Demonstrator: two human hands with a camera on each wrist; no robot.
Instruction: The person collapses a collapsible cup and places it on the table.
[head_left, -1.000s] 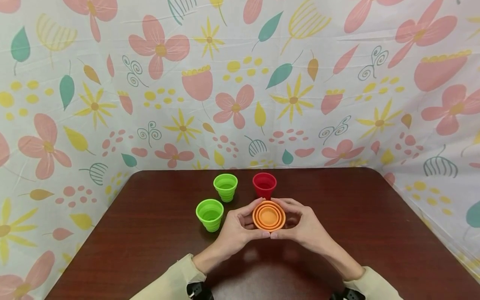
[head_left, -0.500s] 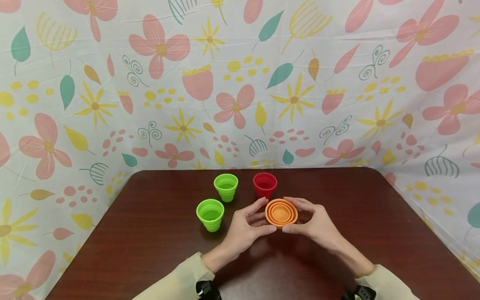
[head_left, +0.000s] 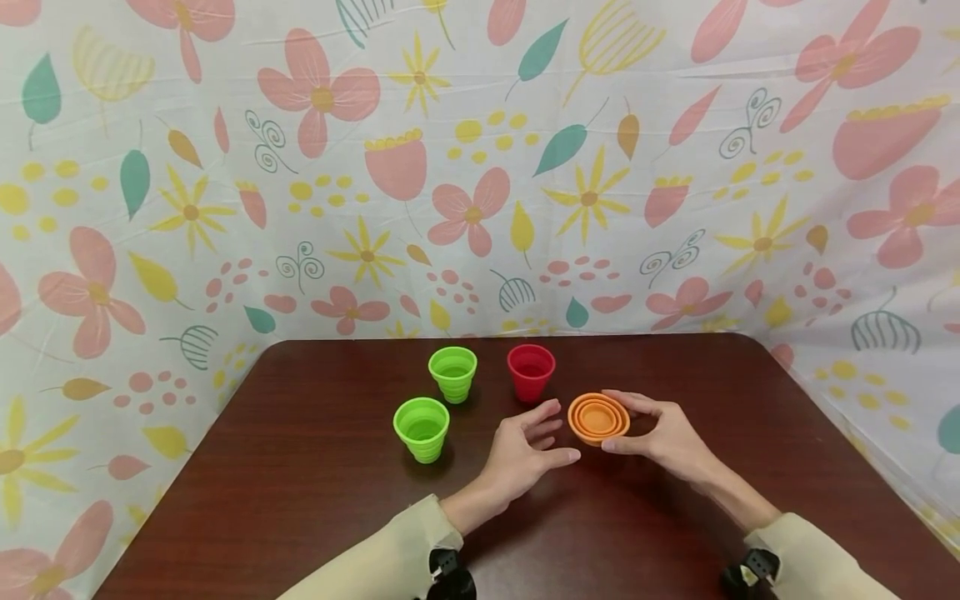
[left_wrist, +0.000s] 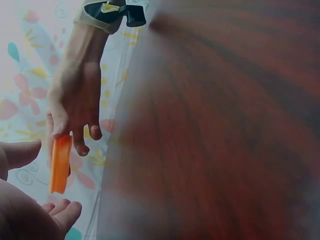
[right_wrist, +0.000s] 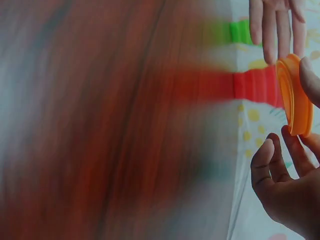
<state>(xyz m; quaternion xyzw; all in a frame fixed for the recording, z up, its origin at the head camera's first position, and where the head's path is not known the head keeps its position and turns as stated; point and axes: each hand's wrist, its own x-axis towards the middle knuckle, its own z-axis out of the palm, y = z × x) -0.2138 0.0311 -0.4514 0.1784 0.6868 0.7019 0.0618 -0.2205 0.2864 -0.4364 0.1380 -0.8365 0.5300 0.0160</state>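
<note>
My right hand (head_left: pixel 675 440) pinches an orange collapsible cup (head_left: pixel 597 418) by its right side, thumb at the near edge and fingers at the far edge. The cup is squashed flat into rings and is held above the table. Just left of it, my left hand (head_left: pixel 517 454) is apart from the cup, its fingers extended and thumb spread. In the left wrist view the flat cup (left_wrist: pixel 61 165) appears edge-on, with a gap to the left fingers. A red cup (head_left: pixel 531 373) stands upright behind the hands. Two green cups, one farther back (head_left: pixel 453 375) and one nearer (head_left: pixel 422 429), stand to the left.
The dark brown wooden table (head_left: pixel 315 500) ends at a back edge against a flower-printed cloth (head_left: pixel 480 167). The same cloth hangs along both sides. Black straps with devices (head_left: pixel 450 575) sit on both wrists.
Both hands first held the orange cup, in front of the red one. It has since moved right, and my left hand has let go, leaving it in the right hand.
</note>
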